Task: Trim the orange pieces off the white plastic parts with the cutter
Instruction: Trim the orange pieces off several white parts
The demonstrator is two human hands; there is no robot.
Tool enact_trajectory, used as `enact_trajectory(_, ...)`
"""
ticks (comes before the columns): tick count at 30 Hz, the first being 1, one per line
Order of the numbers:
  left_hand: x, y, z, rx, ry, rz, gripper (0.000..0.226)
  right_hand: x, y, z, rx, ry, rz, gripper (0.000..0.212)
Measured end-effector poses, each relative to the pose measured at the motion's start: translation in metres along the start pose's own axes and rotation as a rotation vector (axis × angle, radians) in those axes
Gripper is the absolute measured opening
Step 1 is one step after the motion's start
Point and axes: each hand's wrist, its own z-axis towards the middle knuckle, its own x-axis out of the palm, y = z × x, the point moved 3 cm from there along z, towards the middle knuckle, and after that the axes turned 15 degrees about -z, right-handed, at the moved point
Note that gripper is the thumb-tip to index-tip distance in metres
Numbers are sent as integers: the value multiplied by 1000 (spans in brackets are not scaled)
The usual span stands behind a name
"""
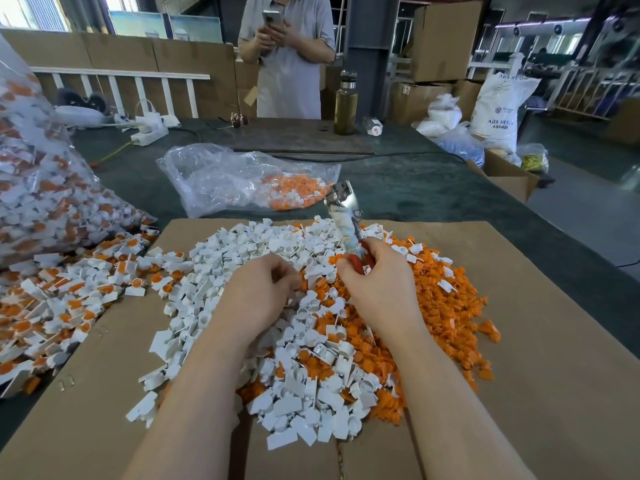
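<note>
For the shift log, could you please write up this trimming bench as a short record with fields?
right hand: right hand grips the red-handled metal cutter, blades up
left hand: left hand, fingers curled over the pile; whether it holds a part is hidden
centre: trimmed white plastic parts heaped on the brown cardboard sheet
right of pile: cut orange plastic pieces
left: untrimmed white-and-orange parts spilling from a clear bag

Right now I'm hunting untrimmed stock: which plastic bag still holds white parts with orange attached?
The big bag at far left; the smaller bag beyond the cardboard holds mostly loose orange pieces.
</note>
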Motion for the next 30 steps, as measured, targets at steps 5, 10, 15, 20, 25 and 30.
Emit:
enact_trajectory(5, -2, -6, -3, -82, 9, -562, 9, -3, 1, 0, -9, -16, 46, 8)
enact_trajectory(10, 6, -12, -3, -197, 59, -989, 18, -3, 3, 0, -27, -27, 84, 8)
enact_trajectory(15, 9, -18, -6, -201, 112, -1054, 30, -4, 5, -1, -35, -30, 90, 10)
enact_trajectory(20, 10, -17, -6, -228, 19, -1160, 24, -4, 5, -1, -38, -39, 78, 14)
enact_trajectory(25, 13, -15, -4, -147, 62, -1084, 23, -4, 5, -1, -26, -46, 68, 12)
enact_trajectory(30, 14, -15, -5, -72, -16, -988, 13, -3, 4, -1, -16, -51, 36, 17)
